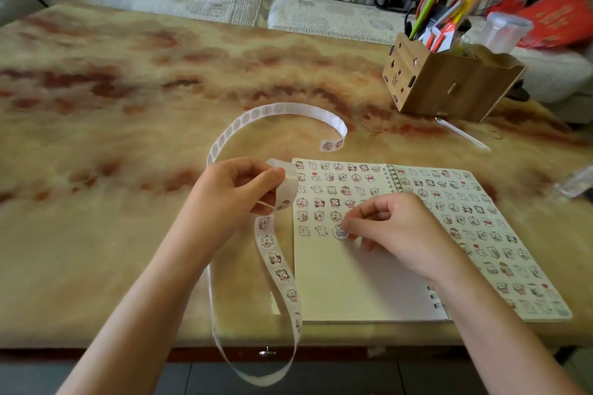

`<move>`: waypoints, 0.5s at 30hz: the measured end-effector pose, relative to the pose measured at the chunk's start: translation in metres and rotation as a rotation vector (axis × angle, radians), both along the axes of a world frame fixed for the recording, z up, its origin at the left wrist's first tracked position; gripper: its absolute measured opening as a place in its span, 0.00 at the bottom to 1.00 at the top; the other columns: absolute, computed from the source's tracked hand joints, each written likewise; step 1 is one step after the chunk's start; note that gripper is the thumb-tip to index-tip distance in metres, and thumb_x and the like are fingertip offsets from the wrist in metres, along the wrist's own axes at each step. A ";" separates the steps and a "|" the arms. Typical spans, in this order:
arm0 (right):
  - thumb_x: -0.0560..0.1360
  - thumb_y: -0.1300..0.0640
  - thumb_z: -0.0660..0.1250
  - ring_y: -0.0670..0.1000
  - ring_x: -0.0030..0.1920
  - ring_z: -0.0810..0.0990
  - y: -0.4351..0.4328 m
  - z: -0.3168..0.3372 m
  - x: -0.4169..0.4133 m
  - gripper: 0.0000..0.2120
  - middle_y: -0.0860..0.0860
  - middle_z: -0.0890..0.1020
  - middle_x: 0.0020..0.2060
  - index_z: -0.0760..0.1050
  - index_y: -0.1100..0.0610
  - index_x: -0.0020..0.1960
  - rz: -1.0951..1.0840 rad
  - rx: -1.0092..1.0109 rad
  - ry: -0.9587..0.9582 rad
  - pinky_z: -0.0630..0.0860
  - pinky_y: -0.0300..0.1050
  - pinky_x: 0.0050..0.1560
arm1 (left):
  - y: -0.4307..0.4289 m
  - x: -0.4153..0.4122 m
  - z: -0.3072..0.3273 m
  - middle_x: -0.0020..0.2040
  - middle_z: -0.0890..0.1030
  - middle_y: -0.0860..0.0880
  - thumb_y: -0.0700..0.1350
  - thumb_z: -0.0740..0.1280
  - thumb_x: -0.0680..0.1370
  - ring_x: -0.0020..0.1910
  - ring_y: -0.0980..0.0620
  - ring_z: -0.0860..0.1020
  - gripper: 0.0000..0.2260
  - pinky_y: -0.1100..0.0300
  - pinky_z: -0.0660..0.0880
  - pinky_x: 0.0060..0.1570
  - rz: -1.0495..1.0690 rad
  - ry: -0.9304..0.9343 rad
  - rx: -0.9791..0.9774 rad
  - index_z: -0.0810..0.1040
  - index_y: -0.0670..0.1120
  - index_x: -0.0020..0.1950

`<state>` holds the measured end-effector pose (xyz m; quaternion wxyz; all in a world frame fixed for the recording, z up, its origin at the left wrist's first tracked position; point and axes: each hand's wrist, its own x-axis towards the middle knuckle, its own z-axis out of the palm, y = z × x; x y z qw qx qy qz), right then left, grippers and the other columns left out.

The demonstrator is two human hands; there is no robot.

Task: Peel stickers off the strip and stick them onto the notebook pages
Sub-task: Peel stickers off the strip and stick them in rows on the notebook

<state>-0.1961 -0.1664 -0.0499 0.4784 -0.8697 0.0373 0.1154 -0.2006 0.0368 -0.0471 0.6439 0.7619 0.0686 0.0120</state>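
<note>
No readable text, labels, or numbers

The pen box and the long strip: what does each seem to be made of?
The pen box looks like thin light-brown wood or plywood, matt: flat panels with cut-out holes and tab joints. The strip seems to be thin white paper, perhaps coated: it curls and loops freely, and round marks show through it.

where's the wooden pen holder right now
In the head view, the wooden pen holder stands on the far right of the table, beyond the top right corner of the open notebook.
</note>
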 end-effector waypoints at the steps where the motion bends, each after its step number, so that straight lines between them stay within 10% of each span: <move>1: 0.68 0.61 0.74 0.45 0.26 0.76 0.001 0.000 0.000 0.02 0.53 0.85 0.32 0.83 0.58 0.38 -0.010 0.009 -0.006 0.73 0.43 0.39 | 0.000 0.000 0.000 0.40 0.84 0.41 0.43 0.68 0.76 0.35 0.54 0.81 0.06 0.67 0.79 0.38 -0.001 0.002 0.001 0.83 0.42 0.42; 15: 0.69 0.61 0.73 0.44 0.26 0.74 0.002 -0.005 -0.002 0.02 0.53 0.85 0.33 0.82 0.57 0.38 -0.023 0.001 -0.036 0.71 0.39 0.35 | 0.001 0.001 -0.001 0.41 0.84 0.40 0.43 0.68 0.76 0.35 0.55 0.81 0.07 0.63 0.80 0.41 -0.009 0.009 0.016 0.83 0.41 0.42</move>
